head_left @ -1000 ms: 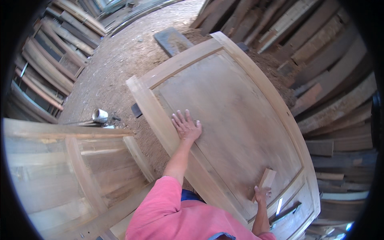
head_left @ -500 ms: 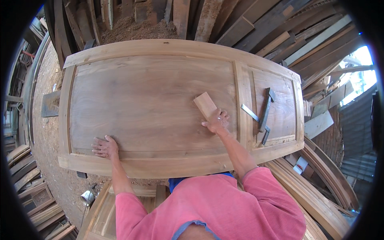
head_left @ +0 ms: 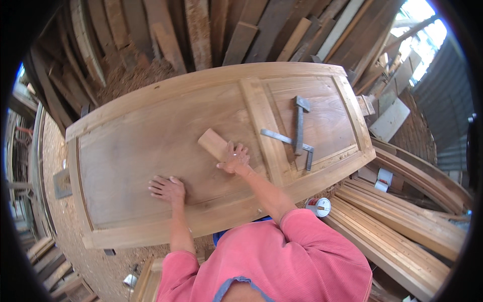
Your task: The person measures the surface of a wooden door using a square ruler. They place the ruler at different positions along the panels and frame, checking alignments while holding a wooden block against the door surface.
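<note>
A large panelled wooden door (head_left: 256,105) lies flat in front of me. My right hand (head_left: 235,158) grips the near end of a pale wooden block (head_left: 213,144), which rests on the door's larger panel (head_left: 136,146). On the same panel, left of the block and nearer to me, my left hand (head_left: 168,190) lies flat with its fingers spread. A hammer (head_left: 300,126) and a metal try square (head_left: 282,137) lie on the right part of the door, the hammer's handle across the square. The underside of the block is hidden.
Upright planks (head_left: 198,35) and sawdust (head_left: 133,78) line the far side. Long boards (head_left: 387,221) are stacked at the right, with a tin can (head_left: 319,206) beside them. A white cup-like container (head_left: 130,280) stands on the ground at the near left.
The view has turned, so the door now slants up to the right. My left hand has moved inward from the panel's near edge, toward the right hand. The right hand still holds the block.
</note>
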`<state>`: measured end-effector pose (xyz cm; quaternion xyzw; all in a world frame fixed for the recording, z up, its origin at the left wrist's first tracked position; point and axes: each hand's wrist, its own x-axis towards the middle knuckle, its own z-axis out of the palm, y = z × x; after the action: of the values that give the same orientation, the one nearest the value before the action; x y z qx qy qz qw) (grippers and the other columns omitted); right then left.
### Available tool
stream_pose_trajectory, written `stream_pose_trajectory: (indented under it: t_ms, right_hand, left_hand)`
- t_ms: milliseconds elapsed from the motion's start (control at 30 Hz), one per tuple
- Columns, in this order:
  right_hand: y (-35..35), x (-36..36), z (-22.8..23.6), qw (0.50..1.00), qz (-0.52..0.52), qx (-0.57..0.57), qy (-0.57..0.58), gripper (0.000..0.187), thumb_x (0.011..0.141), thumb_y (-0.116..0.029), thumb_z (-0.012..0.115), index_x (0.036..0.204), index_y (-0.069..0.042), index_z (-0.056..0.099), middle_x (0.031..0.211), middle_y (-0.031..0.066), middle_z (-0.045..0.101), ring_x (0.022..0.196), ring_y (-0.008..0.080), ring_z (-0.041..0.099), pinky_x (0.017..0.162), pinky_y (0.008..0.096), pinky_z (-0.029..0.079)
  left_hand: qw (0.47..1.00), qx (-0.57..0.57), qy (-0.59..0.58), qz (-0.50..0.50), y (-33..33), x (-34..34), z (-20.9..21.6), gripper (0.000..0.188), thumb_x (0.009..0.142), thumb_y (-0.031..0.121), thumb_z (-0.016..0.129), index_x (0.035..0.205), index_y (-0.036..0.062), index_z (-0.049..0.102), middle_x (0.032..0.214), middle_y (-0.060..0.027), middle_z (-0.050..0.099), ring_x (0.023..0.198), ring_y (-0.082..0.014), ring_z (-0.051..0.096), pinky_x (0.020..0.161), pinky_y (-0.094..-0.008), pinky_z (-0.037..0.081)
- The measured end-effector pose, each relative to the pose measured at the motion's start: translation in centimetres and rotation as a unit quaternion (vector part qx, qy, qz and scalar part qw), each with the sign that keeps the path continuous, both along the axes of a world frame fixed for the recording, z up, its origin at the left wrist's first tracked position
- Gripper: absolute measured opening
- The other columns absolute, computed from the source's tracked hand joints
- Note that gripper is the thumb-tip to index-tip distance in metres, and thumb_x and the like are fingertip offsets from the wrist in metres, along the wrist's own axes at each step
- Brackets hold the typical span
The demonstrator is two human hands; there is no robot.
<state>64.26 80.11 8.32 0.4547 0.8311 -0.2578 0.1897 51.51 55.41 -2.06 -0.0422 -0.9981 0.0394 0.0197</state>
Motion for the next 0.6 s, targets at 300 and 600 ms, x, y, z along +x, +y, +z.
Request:
stream_pose_trajectory:
  t_ms: [300, 600]
  right_hand:
    - [11.0, 16.9, -5.6, 0.976, -0.111, 0.164, 0.095, 0.083, 0.089, -0.045, 0.070, 0.151, -0.001, 0.039, 0.148, 0.0293, 0.044, 0.135, 0.0456, 0.043, 0.113, 0.0543, 0.037]
    - [15.0, 30.8, -6.3, 0.962, -0.253, 0.098, 0.029, 0.077, 0.087, -0.039, 0.073, 0.150, -0.006, 0.042, 0.147, 0.0267, 0.045, 0.135, 0.0468, 0.044, 0.113, 0.0556, 0.037]
  left_hand:
    - [0.990, 0.048, -0.036, -0.126, 12.8, 7.4, 1.6, 0.082, 0.093, 0.040, 0.054, 0.157, -0.0032, 0.028, 0.165, -0.0312, 0.021, 0.152, -0.0522, 0.017, 0.122, -0.0654, 0.012]
    - [0.993, 0.032, -0.019, -0.113, 12.7, 6.7, 0.3, 0.080, 0.093, 0.040, 0.055, 0.158, 0.0021, 0.029, 0.165, -0.0286, 0.024, 0.153, -0.0481, 0.021, 0.122, -0.0643, 0.015]
